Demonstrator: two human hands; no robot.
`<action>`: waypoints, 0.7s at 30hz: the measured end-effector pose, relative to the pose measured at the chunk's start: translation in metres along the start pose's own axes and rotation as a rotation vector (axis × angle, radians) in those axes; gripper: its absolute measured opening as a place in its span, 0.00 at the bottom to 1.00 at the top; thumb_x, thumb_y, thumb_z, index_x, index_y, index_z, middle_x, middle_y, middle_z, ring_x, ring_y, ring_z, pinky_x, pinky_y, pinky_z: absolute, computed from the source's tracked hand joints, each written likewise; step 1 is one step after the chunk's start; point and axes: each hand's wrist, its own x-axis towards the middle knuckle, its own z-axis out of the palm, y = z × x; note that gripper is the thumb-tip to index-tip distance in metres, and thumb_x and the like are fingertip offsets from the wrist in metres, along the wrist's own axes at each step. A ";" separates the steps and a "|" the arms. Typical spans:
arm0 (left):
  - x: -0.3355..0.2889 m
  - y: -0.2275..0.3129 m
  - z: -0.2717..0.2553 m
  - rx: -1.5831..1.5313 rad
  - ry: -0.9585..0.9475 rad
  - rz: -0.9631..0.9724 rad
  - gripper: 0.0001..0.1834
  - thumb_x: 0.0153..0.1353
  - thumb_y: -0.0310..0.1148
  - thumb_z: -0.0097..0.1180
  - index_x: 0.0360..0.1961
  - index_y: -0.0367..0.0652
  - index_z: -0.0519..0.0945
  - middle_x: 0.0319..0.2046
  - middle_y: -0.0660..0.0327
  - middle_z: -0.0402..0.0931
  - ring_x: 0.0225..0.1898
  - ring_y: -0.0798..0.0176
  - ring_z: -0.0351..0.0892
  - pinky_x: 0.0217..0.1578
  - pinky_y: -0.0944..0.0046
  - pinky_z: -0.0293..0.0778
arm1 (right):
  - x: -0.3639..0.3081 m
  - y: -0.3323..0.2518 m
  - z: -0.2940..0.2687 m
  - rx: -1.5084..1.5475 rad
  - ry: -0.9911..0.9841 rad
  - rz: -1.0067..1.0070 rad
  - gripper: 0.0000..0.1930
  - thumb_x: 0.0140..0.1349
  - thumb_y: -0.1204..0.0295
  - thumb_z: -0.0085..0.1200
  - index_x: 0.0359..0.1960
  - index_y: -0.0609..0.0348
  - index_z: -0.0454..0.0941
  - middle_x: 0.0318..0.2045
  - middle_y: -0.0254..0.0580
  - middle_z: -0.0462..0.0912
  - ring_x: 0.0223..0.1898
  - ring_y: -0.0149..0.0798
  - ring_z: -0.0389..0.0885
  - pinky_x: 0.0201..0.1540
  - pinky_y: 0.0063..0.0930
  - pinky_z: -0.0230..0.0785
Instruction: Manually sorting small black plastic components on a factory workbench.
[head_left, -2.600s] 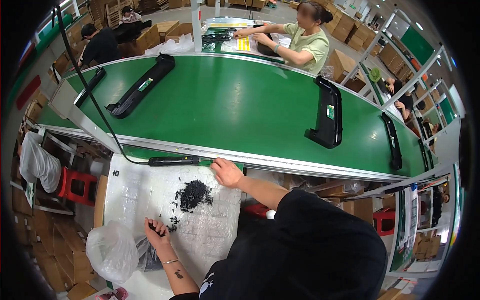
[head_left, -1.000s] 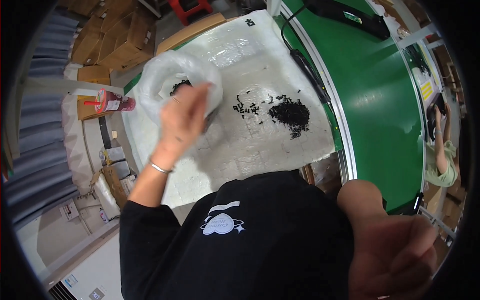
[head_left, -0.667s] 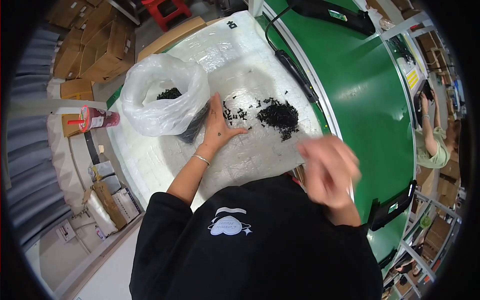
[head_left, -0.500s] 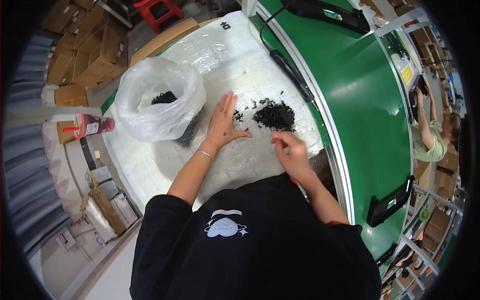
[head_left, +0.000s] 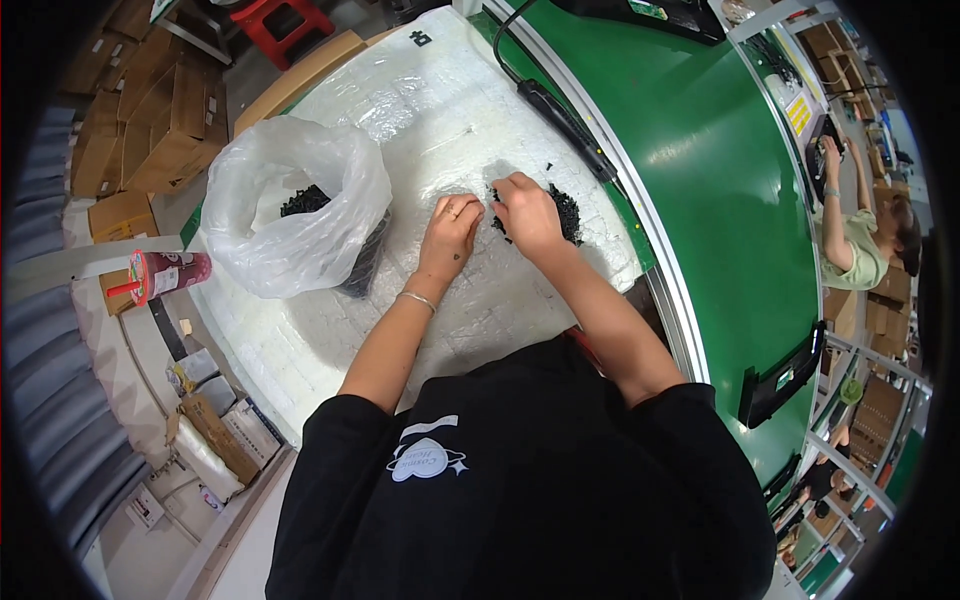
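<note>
A pile of small black pieces (head_left: 568, 214) lies on the white plastic-wrapped work surface (head_left: 440, 110), partly hidden by my right hand (head_left: 528, 216). That hand's fingers are bent and pinched together at the left edge of the pile. Just left of it, my left hand (head_left: 450, 238) is closed, with thumb and fingertips drawn together. Whatever either hand pinches is too small or hidden to make out. To the left stands a translucent plastic bag (head_left: 300, 250), its mouth wide and rolled, with more black pieces (head_left: 304, 201) inside.
A black handheld tool (head_left: 565, 128) with a cord lies along the right edge, beside a green conveyor (head_left: 690, 190) carrying black devices (head_left: 785, 385). A drink cup (head_left: 170, 275) stands at the left. Cardboard boxes (head_left: 170, 130) sit far left; a co-worker (head_left: 860, 245) works across the conveyor.
My left hand has gone from flat and spread to closed. The right hand has moved up and left, over the pile's left part, close to the left hand.
</note>
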 end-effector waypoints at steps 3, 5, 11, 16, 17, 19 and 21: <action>-0.001 -0.001 0.000 0.017 0.015 -0.007 0.07 0.50 0.21 0.57 0.32 0.39 0.75 0.36 0.58 0.73 0.39 0.52 0.72 0.40 0.59 0.71 | 0.008 0.000 0.005 -0.091 -0.083 -0.005 0.10 0.48 0.74 0.59 0.34 0.60 0.77 0.32 0.48 0.76 0.35 0.50 0.78 0.37 0.39 0.72; -0.004 -0.003 -0.001 0.007 0.023 -0.032 0.08 0.50 0.21 0.57 0.32 0.39 0.74 0.36 0.58 0.72 0.38 0.52 0.71 0.41 0.59 0.71 | 0.012 -0.002 0.008 -0.136 -0.141 -0.006 0.09 0.48 0.74 0.59 0.33 0.60 0.76 0.32 0.48 0.76 0.34 0.50 0.78 0.37 0.39 0.72; -0.008 -0.005 -0.010 0.105 0.060 -0.032 0.08 0.51 0.25 0.58 0.34 0.41 0.76 0.39 0.58 0.73 0.38 0.52 0.71 0.38 0.60 0.70 | 0.014 0.002 0.018 -0.245 -0.188 0.001 0.06 0.49 0.72 0.57 0.27 0.60 0.76 0.29 0.47 0.77 0.32 0.50 0.78 0.36 0.40 0.72; -0.012 -0.003 -0.014 0.232 -0.043 -0.065 0.06 0.54 0.30 0.56 0.33 0.43 0.75 0.35 0.59 0.71 0.37 0.54 0.71 0.36 0.60 0.71 | 0.017 0.002 0.018 -0.210 -0.158 0.000 0.05 0.47 0.73 0.56 0.25 0.60 0.76 0.27 0.48 0.77 0.31 0.50 0.78 0.35 0.40 0.72; -0.012 -0.004 -0.013 0.287 -0.097 -0.075 0.05 0.55 0.31 0.55 0.32 0.43 0.74 0.33 0.59 0.70 0.37 0.55 0.72 0.35 0.59 0.72 | 0.018 0.002 0.018 -0.212 -0.156 0.000 0.05 0.47 0.73 0.56 0.25 0.60 0.76 0.27 0.48 0.77 0.31 0.50 0.78 0.35 0.40 0.72; -0.010 -0.008 -0.013 0.309 -0.113 -0.026 0.06 0.56 0.32 0.55 0.31 0.44 0.73 0.30 0.59 0.69 0.34 0.56 0.73 0.32 0.59 0.73 | 0.019 0.003 0.017 -0.194 -0.154 0.015 0.04 0.46 0.74 0.56 0.25 0.61 0.77 0.27 0.48 0.78 0.30 0.50 0.78 0.35 0.39 0.72; -0.005 -0.014 -0.013 0.332 -0.128 0.026 0.06 0.56 0.33 0.54 0.29 0.44 0.72 0.28 0.59 0.69 0.32 0.56 0.74 0.29 0.59 0.73 | 0.019 0.005 0.018 -0.151 -0.117 0.013 0.04 0.46 0.75 0.56 0.25 0.61 0.77 0.26 0.48 0.78 0.30 0.49 0.79 0.36 0.39 0.72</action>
